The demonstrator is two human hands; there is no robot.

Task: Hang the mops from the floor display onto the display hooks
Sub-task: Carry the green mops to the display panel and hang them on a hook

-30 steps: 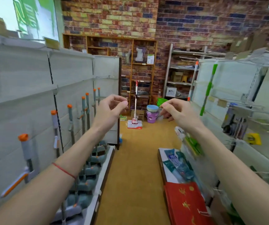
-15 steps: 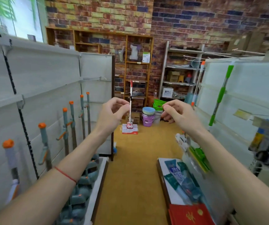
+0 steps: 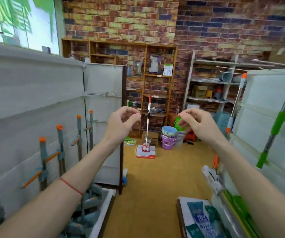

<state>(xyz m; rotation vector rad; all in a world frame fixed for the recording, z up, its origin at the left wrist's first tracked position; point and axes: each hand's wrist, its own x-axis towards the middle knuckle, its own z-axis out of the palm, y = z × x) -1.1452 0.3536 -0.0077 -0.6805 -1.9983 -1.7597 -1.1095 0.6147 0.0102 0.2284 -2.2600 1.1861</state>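
Note:
Several grey mops with orange caps (image 3: pixel 60 145) stand in a row along the white panel on the left, heads down on the floor display (image 3: pixel 95 203). A red-and-white mop (image 3: pixel 147 127) stands upright at the far end of the aisle. A green-handled mop (image 3: pixel 275 124) and an orange-tipped one (image 3: pixel 236 103) hang on the right panel. My left hand (image 3: pixel 123 124) and my right hand (image 3: pixel 196 124) are raised in mid-air over the aisle, fingers curled and pinched, holding nothing. Bare display hooks (image 3: pixel 97 94) stick out of the left panel.
Stacked buckets and basins (image 3: pixel 168 138) stand at the aisle's far end before wooden shelves (image 3: pixel 157 93) on a brick wall. Packaged goods (image 3: pixel 200 219) lie low on the right. The yellow floor (image 3: pixel 152 189) runs between both displays.
The view has swung slightly right and forward along the aisle. Both hands stay raised with fingers pinched, a little further apart than before.

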